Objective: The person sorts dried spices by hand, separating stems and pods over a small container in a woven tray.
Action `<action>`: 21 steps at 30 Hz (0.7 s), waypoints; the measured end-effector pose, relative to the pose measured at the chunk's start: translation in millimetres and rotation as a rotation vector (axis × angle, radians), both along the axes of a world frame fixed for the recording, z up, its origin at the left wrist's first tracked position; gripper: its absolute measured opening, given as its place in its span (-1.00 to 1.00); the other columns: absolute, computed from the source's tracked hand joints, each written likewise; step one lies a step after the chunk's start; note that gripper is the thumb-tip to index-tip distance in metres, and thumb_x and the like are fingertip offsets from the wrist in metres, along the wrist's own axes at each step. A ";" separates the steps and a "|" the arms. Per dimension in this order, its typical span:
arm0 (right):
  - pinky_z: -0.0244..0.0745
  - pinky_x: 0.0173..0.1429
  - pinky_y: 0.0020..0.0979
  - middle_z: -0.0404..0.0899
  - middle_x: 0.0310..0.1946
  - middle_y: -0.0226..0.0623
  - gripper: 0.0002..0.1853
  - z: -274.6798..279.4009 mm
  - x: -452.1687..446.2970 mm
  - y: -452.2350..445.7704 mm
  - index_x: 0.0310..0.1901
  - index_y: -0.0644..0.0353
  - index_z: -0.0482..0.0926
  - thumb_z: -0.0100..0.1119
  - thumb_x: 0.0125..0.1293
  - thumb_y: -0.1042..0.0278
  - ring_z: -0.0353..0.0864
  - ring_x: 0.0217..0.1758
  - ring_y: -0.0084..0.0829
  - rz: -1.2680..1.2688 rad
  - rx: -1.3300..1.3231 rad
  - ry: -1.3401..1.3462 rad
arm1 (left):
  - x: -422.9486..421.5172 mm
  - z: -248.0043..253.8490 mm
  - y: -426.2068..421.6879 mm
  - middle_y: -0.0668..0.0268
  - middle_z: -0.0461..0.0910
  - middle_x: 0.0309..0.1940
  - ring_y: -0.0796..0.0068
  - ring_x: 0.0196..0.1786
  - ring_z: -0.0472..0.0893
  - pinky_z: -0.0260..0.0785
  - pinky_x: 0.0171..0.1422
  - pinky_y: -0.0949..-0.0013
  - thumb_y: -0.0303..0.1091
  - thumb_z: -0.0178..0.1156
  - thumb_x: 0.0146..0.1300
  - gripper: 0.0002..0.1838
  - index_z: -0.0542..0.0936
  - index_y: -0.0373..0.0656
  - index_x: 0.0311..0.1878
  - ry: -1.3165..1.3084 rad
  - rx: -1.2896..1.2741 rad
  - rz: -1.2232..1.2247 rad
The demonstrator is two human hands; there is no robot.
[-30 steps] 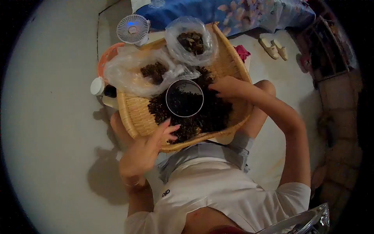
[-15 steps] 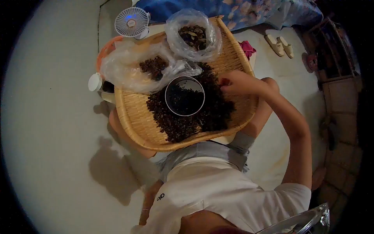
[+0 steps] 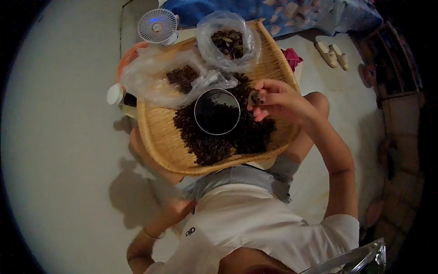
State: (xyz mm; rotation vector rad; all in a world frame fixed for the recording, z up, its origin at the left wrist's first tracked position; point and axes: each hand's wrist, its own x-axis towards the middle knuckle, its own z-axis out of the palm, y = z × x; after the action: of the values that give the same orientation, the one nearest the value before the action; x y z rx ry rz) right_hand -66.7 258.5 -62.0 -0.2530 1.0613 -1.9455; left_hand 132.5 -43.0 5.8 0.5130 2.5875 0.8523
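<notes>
A shallow woven tray (image 3: 164,153) rests across my lap, with a heap of dark loose bits (image 3: 205,148) spread over it. On the heap stands a round pale-rimmed container (image 3: 217,112) with more dark bits inside. My right hand (image 3: 273,101), just right of the container, pinches a small clump of dark bits (image 3: 256,98) between thumb and fingers. By my waist, off the tray, is my left hand (image 3: 180,209), its fingers partly hidden and blurred against my clothing. Two clear plastic bags sit on the tray's far side, one with brown bits (image 3: 182,78), one with larger dried pieces (image 3: 227,43).
A small white fan (image 3: 158,26) stands beyond the tray. An orange basket (image 3: 127,59) and a white-lidded jar (image 3: 115,94) are at the left. Slippers (image 3: 332,55) lie on the floor at the upper right, near a dark rack (image 3: 392,59) and blue patterned cloth (image 3: 219,10).
My left hand has left the tray's near edge, dropped out of view, and come back beside my waist. My right hand has turned and lifted a small clump from the heap.
</notes>
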 end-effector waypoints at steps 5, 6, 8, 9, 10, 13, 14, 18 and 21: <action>0.54 -0.08 -0.36 0.50 -0.26 -0.11 -0.84 -3.4 14.2 -34.8 -0.19 0.30 0.37 0.01 0.20 0.48 0.58 -0.22 -0.31 -0.047 -0.102 -0.059 | -61.1 26.9 35.4 0.25 0.46 -0.04 0.28 -0.06 0.50 0.31 0.00 0.24 -0.34 0.24 -0.01 -0.61 0.48 -0.14 -0.05 0.547 -0.154 0.016; 0.54 -0.05 -0.35 0.49 -0.24 -0.10 -0.85 -4.2 14.7 -43.5 -0.20 0.30 0.36 -0.01 0.20 0.48 0.58 -0.19 -0.29 -0.053 -0.107 -0.065 | -80.0 26.8 44.0 0.25 0.46 -0.04 0.28 -0.06 0.50 0.31 0.00 0.24 -0.33 0.25 -0.02 -0.60 0.48 -0.14 -0.05 0.601 -0.166 0.019; 0.53 -0.03 -0.34 0.48 -0.23 -0.11 -0.85 -2.2 17.7 -57.2 -0.20 0.31 0.36 -0.02 0.20 0.49 0.57 -0.16 -0.28 -0.101 -0.108 -0.062 | -114.7 24.9 58.8 0.26 0.43 -0.01 0.28 -0.04 0.49 0.31 0.03 0.24 -0.34 0.25 -0.02 -0.59 0.48 -0.14 -0.04 0.679 -0.079 -0.036; 0.51 -0.02 -0.34 0.47 -0.21 -0.11 -0.85 -2.4 17.6 -61.0 -0.20 0.32 0.36 -0.04 0.20 0.50 0.56 -0.13 -0.27 -0.147 -0.113 -0.068 | -126.8 24.2 62.1 0.27 0.41 0.02 0.29 -0.03 0.48 0.31 0.06 0.24 -0.35 0.25 -0.03 -0.57 0.47 -0.15 -0.02 0.746 0.006 -0.092; 0.49 0.02 -0.32 0.45 -0.19 -0.14 -0.82 -4.7 16.0 -62.2 -0.17 0.34 0.36 -0.05 0.19 0.50 0.54 -0.10 -0.27 -0.167 -0.118 -0.059 | -133.7 21.9 63.5 0.27 0.41 0.02 0.29 -0.03 0.48 0.31 0.06 0.24 -0.35 0.25 -0.03 -0.57 0.47 -0.15 -0.02 0.749 0.010 -0.100; 0.48 0.04 -0.33 0.45 -0.20 -0.17 -0.79 -5.9 12.6 -65.2 -0.13 0.34 0.36 -0.05 0.19 0.49 0.54 -0.10 -0.28 -0.221 -0.163 -0.090 | -149.6 7.1 66.2 0.24 0.43 0.00 0.25 -0.06 0.49 0.35 -0.01 0.26 -0.34 0.22 0.01 -0.59 0.47 -0.14 -0.02 0.722 0.016 -0.122; 0.48 0.04 -0.33 0.45 -0.20 -0.17 -0.79 -6.7 11.5 -66.6 -0.13 0.34 0.36 -0.05 0.19 0.49 0.54 -0.10 -0.28 -0.224 -0.161 -0.092 | -153.9 1.3 65.8 0.22 0.46 -0.04 0.26 -0.09 0.51 0.38 -0.06 0.29 -0.34 0.21 0.02 -0.60 0.47 -0.14 -0.02 0.716 0.056 -0.119; 0.46 0.06 -0.34 0.45 -0.18 -0.17 -0.77 -11.5 4.6 -75.0 -0.10 0.34 0.36 -0.05 0.19 0.49 0.52 -0.09 -0.33 -0.278 -0.119 -0.051 | -169.1 -15.4 63.9 0.19 0.53 -0.17 0.25 -0.23 0.56 0.43 -0.17 0.35 -0.34 0.19 0.05 -0.65 0.48 -0.17 -0.05 0.615 0.163 -0.077; 0.47 0.05 -0.36 0.45 -0.16 -0.19 -0.76 -22.1 2.7 -77.4 -0.09 0.34 0.35 -0.05 0.20 0.49 0.51 -0.08 -0.37 -0.304 -0.125 -0.069 | -175.0 -30.1 63.0 0.21 0.55 -0.21 0.26 -0.29 0.58 0.44 -0.21 0.37 -0.34 0.18 0.07 -0.69 0.51 -0.16 -0.09 0.599 0.201 -0.037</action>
State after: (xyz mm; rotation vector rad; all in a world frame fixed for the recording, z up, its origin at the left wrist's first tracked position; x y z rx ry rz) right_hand -64.0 181.1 -84.2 -0.0954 0.9788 -2.2794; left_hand -42.5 20.0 -24.3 1.0022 3.0162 1.0851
